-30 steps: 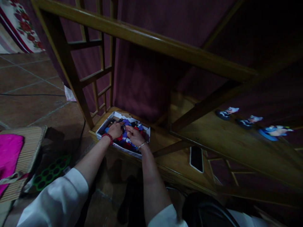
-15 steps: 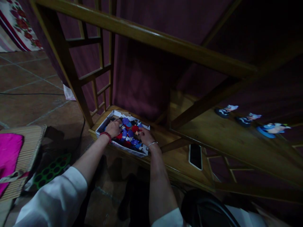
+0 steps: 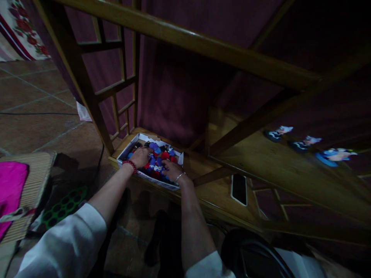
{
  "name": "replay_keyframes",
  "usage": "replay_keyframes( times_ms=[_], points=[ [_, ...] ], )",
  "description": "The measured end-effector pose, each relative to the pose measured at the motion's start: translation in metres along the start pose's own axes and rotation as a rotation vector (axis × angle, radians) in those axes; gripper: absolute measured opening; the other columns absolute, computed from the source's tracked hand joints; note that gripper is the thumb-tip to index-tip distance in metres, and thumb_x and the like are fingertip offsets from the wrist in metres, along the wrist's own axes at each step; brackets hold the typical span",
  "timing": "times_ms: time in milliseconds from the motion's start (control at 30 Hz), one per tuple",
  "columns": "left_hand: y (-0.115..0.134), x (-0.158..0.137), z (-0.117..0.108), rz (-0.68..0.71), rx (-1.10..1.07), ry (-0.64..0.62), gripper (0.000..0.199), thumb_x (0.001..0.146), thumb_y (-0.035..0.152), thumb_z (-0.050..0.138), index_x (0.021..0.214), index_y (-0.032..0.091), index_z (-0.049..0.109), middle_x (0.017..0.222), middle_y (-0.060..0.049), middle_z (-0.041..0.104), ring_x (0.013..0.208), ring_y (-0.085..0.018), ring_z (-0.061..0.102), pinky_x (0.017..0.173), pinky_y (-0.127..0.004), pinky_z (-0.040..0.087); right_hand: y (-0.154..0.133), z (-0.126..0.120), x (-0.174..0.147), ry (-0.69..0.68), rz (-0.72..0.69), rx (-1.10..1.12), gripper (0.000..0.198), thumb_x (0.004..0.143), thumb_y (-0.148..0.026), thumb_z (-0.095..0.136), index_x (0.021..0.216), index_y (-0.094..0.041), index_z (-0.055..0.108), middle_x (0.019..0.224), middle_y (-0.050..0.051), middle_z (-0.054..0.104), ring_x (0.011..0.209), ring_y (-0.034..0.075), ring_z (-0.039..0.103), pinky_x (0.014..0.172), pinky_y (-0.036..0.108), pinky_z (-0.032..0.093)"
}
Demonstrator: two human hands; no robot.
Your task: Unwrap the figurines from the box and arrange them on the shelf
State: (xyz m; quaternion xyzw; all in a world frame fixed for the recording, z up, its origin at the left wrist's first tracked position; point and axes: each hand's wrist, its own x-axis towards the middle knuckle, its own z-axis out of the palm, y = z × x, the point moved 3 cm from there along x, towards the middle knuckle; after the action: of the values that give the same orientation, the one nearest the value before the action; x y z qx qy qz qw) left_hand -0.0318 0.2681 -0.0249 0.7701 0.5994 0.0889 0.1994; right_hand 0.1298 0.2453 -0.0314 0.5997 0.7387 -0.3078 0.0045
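A white cardboard box (image 3: 177, 187) full of small figurines in blue, red and black sits on the low wooden shelf. My left hand (image 3: 140, 157), with a red bead bracelet at the wrist, reaches over the left half of the box. Its fingers stretch toward the blue figurines (image 3: 153, 146). In the right half, my right hand (image 3: 173, 170), a silver bracelet on its wrist, rests on the figurines with its fingers spread. The fingertips of both hands are dim and partly lost among the figurines. I make out nothing held in either hand.
A phone (image 3: 239, 189) lies on the wooden shelf (image 3: 211, 193) to the right. Three figurines (image 3: 307, 143) stand on a higher shelf. A wooden frame bar (image 3: 185, 36) crosses above the box. At left are a pink cloth (image 3: 13, 189) and a green holed tray (image 3: 65, 206).
My right hand has shifted left and toward me over the figurines, its fingers now more spread. My left hand has stayed nearly in place, with its fingers extended further right.
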Motion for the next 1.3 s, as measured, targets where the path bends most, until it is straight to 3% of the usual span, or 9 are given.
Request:
replay_keyframes(
  times_ms=[100,233,433,667,767,967,1067,1167,1300],
  points=[
    [0.002,-0.001,-0.002,-0.006,0.007,0.007,0.042,0.077,0.014,0.048,0.117,0.019,0.056,0.117,-0.010,0.060,0.106,-0.019,0.056,0.093,-0.026,0.040,-0.005,0.001,0.000,0.000,0.011,-0.137,0.044,0.071,-0.026,0.061,0.114,-0.028,0.054,0.109,0.003,0.063,0.102,0.023,0.057,0.086,0.037,0.042],
    [0.003,-0.001,-0.006,-0.043,-0.010,0.007,0.043,0.076,0.013,0.048,0.118,0.017,0.056,0.114,-0.012,0.061,0.104,-0.020,0.057,0.090,-0.026,0.041,-0.008,0.001,0.002,0.031,0.024,-0.145,0.037,0.070,-0.026,0.062,0.106,-0.028,0.058,0.105,0.002,0.065,0.102,0.023,0.057,0.086,0.037,0.041],
    [0.003,0.000,-0.010,-0.097,-0.184,0.005,0.041,0.077,0.015,0.048,0.116,0.016,0.058,0.109,-0.008,0.065,0.101,-0.018,0.059,0.091,-0.023,0.041,-0.006,-0.001,0.008,0.113,0.009,0.155,0.029,0.075,-0.013,0.054,0.102,-0.020,0.061,0.089,0.002,0.067,0.083,0.013,0.062,0.074,0.023,0.045],
    [0.007,0.001,-0.006,-0.063,-0.283,0.023,0.043,0.075,0.011,0.046,0.115,0.016,0.059,0.117,-0.006,0.061,0.110,-0.016,0.054,0.096,-0.023,0.038,0.002,-0.001,0.017,0.253,0.047,0.368,0.026,0.075,-0.005,0.044,0.088,-0.019,0.062,0.075,0.000,0.065,0.071,0.011,0.061,0.068,0.022,0.048],
    [0.010,0.002,-0.004,-0.054,-0.306,-0.004,0.044,0.073,0.010,0.047,0.115,0.017,0.059,0.111,-0.005,0.064,0.104,-0.016,0.058,0.092,-0.022,0.041,0.009,0.003,0.021,0.234,0.092,0.510,0.027,0.077,-0.006,0.041,0.091,-0.018,0.061,0.079,0.001,0.067,0.069,0.011,0.063,0.064,0.023,0.050],
    [0.011,0.004,0.000,-0.043,-0.274,-0.027,0.043,0.075,0.011,0.045,0.115,0.019,0.059,0.108,-0.006,0.065,0.101,-0.016,0.059,0.089,-0.022,0.042,0.011,0.008,0.020,0.167,-0.009,0.317,0.025,0.073,-0.007,0.051,0.093,-0.017,0.062,0.089,0.003,0.068,0.084,0.014,0.063,0.079,0.026,0.047],
    [0.012,0.003,-0.001,-0.063,-0.222,-0.045,0.041,0.077,0.013,0.045,0.115,0.018,0.059,0.107,-0.007,0.066,0.100,-0.017,0.059,0.089,-0.024,0.042,0.004,0.007,0.013,0.093,-0.029,0.284,0.020,0.072,-0.021,0.061,0.092,-0.018,0.060,0.090,0.003,0.067,0.082,0.014,0.062,0.074,0.025,0.047],
    [0.014,0.001,-0.003,-0.072,-0.177,-0.074,0.040,0.079,0.015,0.045,0.117,0.017,0.058,0.112,-0.009,0.063,0.104,-0.019,0.057,0.090,-0.026,0.041,-0.007,0.003,0.005,0.065,-0.007,0.089,0.034,0.064,-0.036,0.069,0.093,-0.021,0.059,0.093,0.003,0.066,0.085,0.017,0.061,0.074,0.028,0.046],
    [0.015,-0.001,-0.003,-0.060,-0.170,-0.095,0.041,0.080,0.016,0.044,0.118,0.017,0.057,0.113,-0.010,0.062,0.106,-0.020,0.056,0.091,-0.027,0.041,-0.016,-0.001,0.001,0.068,0.006,-0.084,0.030,0.068,-0.030,0.066,0.096,-0.023,0.059,0.097,0.003,0.065,0.091,0.019,0.059,0.079,0.029,0.043]
  ],
)
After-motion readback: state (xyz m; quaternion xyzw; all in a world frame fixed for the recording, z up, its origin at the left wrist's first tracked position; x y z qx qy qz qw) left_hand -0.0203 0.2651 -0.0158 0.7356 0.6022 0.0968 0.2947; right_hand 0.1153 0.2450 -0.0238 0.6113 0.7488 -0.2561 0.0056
